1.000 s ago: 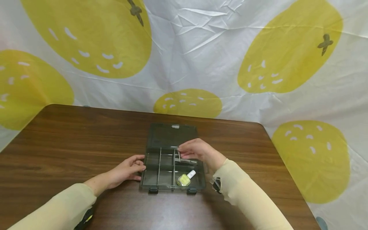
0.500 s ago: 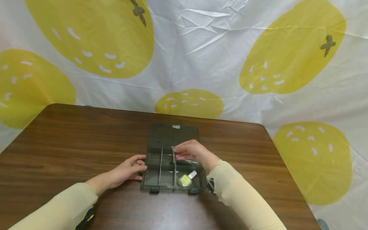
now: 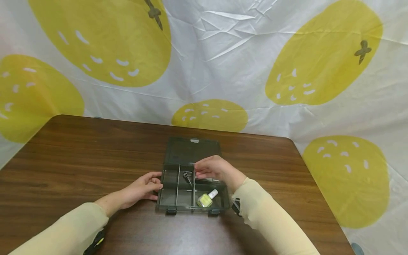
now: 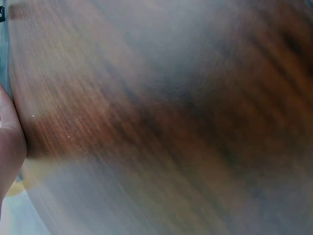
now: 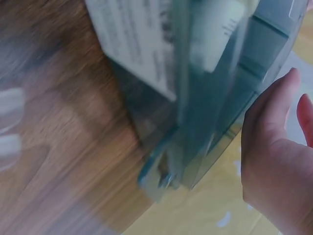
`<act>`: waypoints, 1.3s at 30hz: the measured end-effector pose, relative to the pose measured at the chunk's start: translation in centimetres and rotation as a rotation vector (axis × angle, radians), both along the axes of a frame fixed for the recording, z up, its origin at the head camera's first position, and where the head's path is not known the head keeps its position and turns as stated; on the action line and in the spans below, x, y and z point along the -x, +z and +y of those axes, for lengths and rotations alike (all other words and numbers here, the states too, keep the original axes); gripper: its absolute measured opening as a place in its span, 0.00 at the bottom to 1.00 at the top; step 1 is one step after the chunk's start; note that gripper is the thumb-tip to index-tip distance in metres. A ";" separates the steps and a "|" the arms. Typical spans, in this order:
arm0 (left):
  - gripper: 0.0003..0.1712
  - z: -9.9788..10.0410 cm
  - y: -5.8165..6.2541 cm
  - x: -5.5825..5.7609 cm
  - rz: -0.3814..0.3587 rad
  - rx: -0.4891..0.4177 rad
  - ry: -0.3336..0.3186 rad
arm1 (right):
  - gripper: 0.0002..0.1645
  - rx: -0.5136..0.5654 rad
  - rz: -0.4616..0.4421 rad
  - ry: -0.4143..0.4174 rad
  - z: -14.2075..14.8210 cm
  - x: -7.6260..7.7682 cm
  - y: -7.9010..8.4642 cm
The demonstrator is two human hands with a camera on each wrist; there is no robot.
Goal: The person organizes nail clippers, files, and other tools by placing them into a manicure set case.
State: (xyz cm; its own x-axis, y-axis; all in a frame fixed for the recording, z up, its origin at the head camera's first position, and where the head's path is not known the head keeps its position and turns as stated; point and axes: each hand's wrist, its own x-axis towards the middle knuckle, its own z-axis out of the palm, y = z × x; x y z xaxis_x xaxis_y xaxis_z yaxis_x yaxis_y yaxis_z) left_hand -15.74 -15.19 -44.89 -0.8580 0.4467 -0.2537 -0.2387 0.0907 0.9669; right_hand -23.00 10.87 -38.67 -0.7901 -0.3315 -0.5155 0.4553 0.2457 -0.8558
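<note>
A smoky see-through organizer box (image 3: 176, 206) stands on the table with its lid (image 3: 191, 150) laid back. My left hand (image 3: 138, 191) rests against the box's left side, thumb and fingertips touching the rim. My right hand (image 3: 220, 171) hovers over the back right compartment, its fingers loosely bent and holding nothing. Below its fingertips, to the left, a small metal nail clipper (image 3: 187, 177) lies slanted in the back middle compartment. A yellow nail polish bottle (image 3: 205, 200) with a white cap lies in the front right compartment. A dark slim item (image 3: 208, 180) lies partly hidden under the right hand.
The brown wood-grain table (image 3: 95, 152) surrounds the box. Behind it hangs a white cloth (image 3: 220, 71) with large yellow fruit prints. In the right wrist view, a printed label (image 5: 142, 44) appears at the side of the box. Two latches (image 3: 171, 211) line the box's front.
My right hand moved left with the nail clipper, released it into the back middle compartment, then drew slightly right. My left hand kept its place at the box's side.
</note>
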 end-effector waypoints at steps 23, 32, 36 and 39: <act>0.39 0.1 -0.4 0.1 0.009 0.008 0.006 | 0.17 -0.058 0.056 0.075 9.7 -1.4 -0.2; 0.39 0.2 -0.2 0.2 0.012 0.015 0.014 | 0.09 -0.098 0.077 0.072 12.8 -2.9 -0.9; 0.39 0.3 -0.1 0.1 0.014 0.014 0.008 | 0.09 -0.122 0.086 0.077 13.7 -3.4 -1.5; 0.39 0.2 -0.1 0.1 0.010 0.012 0.007 | 0.10 -0.154 0.096 0.082 14.2 -3.7 -1.9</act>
State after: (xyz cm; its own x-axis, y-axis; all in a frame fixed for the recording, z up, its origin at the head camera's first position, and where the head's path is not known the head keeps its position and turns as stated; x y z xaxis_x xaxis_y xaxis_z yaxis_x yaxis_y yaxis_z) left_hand -15.81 -14.95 -45.02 -0.8638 0.4373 -0.2502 -0.2296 0.1003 0.9681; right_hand -19.28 25.08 -40.59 -0.8116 -0.3198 -0.4889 0.3465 0.4102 -0.8436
